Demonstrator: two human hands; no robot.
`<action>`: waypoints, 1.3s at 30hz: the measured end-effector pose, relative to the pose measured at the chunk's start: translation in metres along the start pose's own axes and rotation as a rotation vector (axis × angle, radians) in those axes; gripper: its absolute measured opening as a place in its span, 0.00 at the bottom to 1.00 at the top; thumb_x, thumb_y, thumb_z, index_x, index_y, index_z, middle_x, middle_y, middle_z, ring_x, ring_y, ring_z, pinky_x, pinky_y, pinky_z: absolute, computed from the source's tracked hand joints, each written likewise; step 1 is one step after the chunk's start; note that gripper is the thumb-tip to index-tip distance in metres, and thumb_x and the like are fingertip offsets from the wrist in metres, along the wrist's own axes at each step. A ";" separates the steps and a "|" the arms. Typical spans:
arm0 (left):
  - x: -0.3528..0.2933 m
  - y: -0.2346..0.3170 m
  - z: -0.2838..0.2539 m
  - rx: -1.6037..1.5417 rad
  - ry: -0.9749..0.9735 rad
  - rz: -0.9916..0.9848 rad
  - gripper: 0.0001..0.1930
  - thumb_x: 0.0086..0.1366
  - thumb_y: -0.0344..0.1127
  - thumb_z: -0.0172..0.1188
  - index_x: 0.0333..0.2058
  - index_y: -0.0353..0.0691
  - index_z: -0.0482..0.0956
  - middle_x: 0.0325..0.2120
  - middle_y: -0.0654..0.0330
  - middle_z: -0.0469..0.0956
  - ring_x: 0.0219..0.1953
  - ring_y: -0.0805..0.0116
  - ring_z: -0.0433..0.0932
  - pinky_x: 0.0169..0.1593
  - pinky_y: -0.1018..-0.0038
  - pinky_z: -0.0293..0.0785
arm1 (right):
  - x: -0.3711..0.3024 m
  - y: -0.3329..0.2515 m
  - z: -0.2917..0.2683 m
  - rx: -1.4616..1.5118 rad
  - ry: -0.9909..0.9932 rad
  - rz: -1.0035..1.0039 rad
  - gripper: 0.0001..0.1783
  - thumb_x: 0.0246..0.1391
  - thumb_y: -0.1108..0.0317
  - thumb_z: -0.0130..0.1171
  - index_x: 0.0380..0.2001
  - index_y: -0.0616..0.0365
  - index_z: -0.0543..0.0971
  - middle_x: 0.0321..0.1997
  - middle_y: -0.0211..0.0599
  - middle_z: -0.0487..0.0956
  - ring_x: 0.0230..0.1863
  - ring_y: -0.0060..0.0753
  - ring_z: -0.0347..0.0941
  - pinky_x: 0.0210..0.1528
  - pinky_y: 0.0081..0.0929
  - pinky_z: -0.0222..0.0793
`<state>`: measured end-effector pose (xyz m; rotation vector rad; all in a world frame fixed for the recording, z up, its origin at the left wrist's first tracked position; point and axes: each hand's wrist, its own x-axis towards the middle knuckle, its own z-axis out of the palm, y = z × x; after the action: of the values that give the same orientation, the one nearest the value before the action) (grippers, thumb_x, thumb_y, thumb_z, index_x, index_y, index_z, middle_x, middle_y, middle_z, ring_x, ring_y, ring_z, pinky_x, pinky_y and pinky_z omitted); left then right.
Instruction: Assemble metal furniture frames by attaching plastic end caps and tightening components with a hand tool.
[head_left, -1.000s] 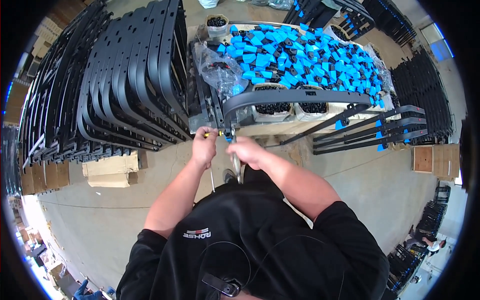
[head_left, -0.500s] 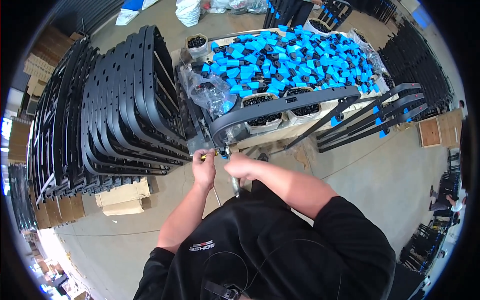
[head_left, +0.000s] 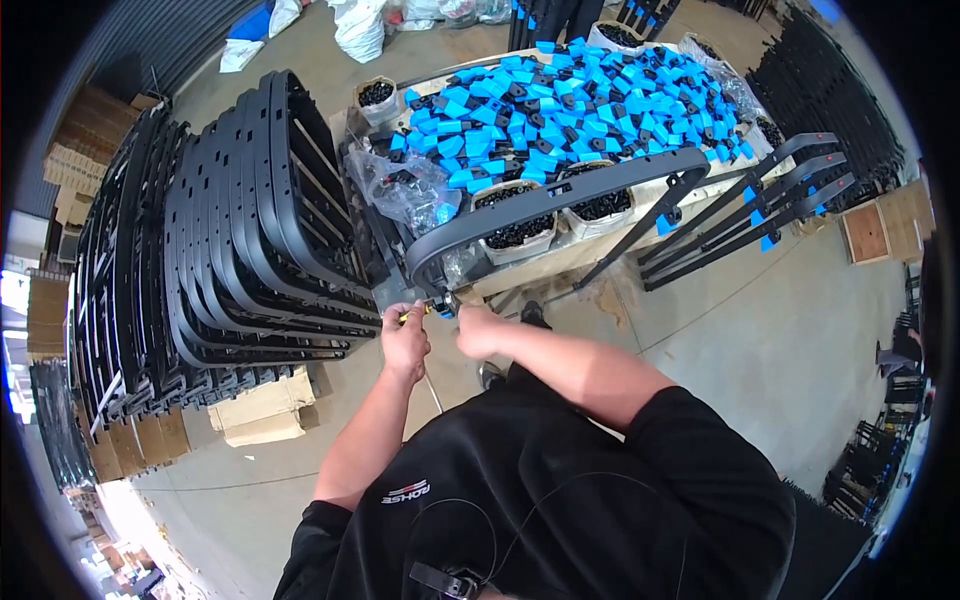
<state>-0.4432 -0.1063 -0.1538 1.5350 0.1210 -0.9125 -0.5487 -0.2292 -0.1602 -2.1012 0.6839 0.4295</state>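
Observation:
A black curved metal frame (head_left: 560, 195) leans across the near side of the table, and its lower end with a small blue piece (head_left: 446, 312) comes down between my hands. My left hand (head_left: 404, 345) is closed around a slim yellow-handled tool (head_left: 406, 317), whose tip points at that end. Just right of the frame end, my right hand (head_left: 480, 331) is curled closed. What its fingers hold, if anything, is hidden behind the hand.
Blue and black plastic pieces (head_left: 560, 110) are heaped on the table, beside white sacks of small black parts (head_left: 515, 215). Stacked black frames (head_left: 240, 200) stand at left, more frames (head_left: 760, 215) at right. Flat cardboard (head_left: 262, 405) lies on the floor.
The grey cylindrical tool that hung below my right hand no longer shows. My left hand keeps its grip beside the frame end. The view has shifted slightly.

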 end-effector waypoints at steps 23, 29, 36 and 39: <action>0.004 -0.006 -0.005 -0.024 0.025 0.050 0.09 0.73 0.39 0.61 0.39 0.48 0.68 0.19 0.70 0.65 0.14 0.82 0.58 0.15 0.81 0.52 | -0.006 -0.020 -0.019 0.379 -0.312 0.177 0.14 0.59 0.65 0.56 0.39 0.68 0.76 0.32 0.54 0.82 0.29 0.49 0.83 0.31 0.50 0.78; -0.001 0.001 0.006 0.001 0.019 -0.010 0.10 0.73 0.39 0.61 0.40 0.48 0.67 0.19 0.70 0.65 0.14 0.82 0.57 0.15 0.80 0.53 | -0.004 0.013 0.005 0.021 0.002 0.018 0.16 0.59 0.70 0.54 0.45 0.72 0.75 0.41 0.60 0.83 0.41 0.57 0.84 0.41 0.49 0.80; -0.006 0.003 -0.003 -0.059 0.014 0.013 0.09 0.73 0.38 0.60 0.39 0.47 0.67 0.19 0.70 0.64 0.14 0.81 0.58 0.15 0.79 0.54 | -0.029 -0.027 -0.048 0.382 -0.410 0.286 0.12 0.55 0.73 0.54 0.37 0.74 0.80 0.41 0.62 0.83 0.44 0.57 0.83 0.44 0.45 0.80; -0.002 0.008 0.002 -0.003 0.001 -0.007 0.09 0.73 0.38 0.60 0.39 0.47 0.67 0.19 0.71 0.63 0.14 0.82 0.57 0.15 0.80 0.54 | -0.015 -0.004 -0.010 0.055 -0.027 0.081 0.18 0.54 0.72 0.57 0.45 0.75 0.77 0.48 0.64 0.82 0.50 0.59 0.82 0.50 0.46 0.78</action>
<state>-0.4411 -0.1092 -0.1463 1.5325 0.1284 -0.9167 -0.5575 -0.2314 -0.1443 -2.0178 0.7586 0.4773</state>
